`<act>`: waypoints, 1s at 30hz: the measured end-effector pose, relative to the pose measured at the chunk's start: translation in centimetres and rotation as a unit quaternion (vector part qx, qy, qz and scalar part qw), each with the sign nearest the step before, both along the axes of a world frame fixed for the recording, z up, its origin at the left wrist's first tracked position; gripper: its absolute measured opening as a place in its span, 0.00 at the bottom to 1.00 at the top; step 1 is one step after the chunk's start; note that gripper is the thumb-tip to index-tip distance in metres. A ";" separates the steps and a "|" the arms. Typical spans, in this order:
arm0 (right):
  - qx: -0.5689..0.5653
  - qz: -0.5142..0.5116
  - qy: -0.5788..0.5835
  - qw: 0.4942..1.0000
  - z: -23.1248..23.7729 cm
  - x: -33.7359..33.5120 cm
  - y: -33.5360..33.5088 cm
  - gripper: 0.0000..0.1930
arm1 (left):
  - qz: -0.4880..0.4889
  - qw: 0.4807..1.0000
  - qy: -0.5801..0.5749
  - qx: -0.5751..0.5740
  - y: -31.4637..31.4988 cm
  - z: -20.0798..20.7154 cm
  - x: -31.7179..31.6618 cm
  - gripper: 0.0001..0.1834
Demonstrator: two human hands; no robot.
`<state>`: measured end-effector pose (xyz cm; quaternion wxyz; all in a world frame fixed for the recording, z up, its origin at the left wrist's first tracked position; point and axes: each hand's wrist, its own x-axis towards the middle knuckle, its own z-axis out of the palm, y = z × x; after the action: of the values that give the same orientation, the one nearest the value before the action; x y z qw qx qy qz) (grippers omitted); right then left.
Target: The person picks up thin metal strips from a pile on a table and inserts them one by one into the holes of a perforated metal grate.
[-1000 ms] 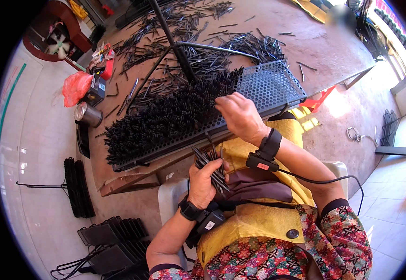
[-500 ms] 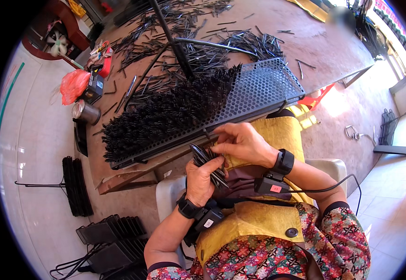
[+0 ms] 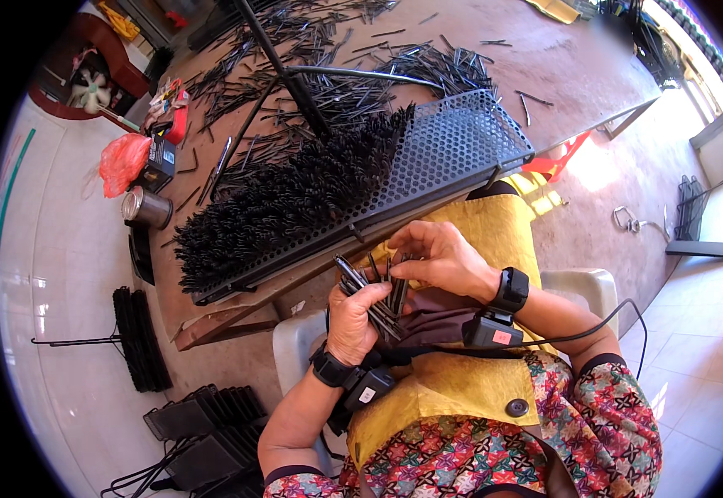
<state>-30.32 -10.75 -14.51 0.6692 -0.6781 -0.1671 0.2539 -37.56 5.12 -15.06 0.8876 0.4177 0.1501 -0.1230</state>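
Below the table edge, my left hand (image 3: 353,322) is wrapped round a bundle of thin dark strips (image 3: 389,322), its thumb lying across them. My right hand (image 3: 444,261) meets the bundle's upper right side, with thumb and forefinger closed on a few of the strips. Just beyond both hands lies a long perforated metal tray (image 3: 461,133), tilted across the table's near edge. Dense rows of black pieces (image 3: 295,195) stand upright in its left and middle part; its right part shows bare holes.
Loose dark strips (image 3: 253,91) are strewn over the table (image 3: 561,75), where a black pole (image 3: 282,66) rises behind the tray. A can (image 3: 147,207) and a red plastic bag (image 3: 122,162) stand at the left. Black racks (image 3: 203,415) sit on the floor, lower left.
My right thumb and forefinger have spread some strips apart from the bundle. The tray and table sit slightly further left and lower in view.
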 end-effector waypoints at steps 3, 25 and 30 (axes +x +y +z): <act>-0.001 0.028 0.014 0.999 0.6 0.2 -0.1 0.07 | -0.018 1.000 -0.008 0.014 0.2 -0.3 0.0 0.14; -0.024 0.059 0.081 0.995 0.1 -0.2 -3.0 0.19 | -0.242 0.945 0.076 -0.208 -0.9 -2.4 -1.3 0.34; -0.022 0.079 0.020 0.996 0.2 -0.1 -1.5 0.13 | -0.262 0.950 0.065 -0.156 -1.2 -2.2 -1.4 0.36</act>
<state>-30.46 -12.27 -14.31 0.6349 -0.6725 -0.2012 0.3228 -39.00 3.89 -17.25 0.8667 0.2897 0.0721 -0.3997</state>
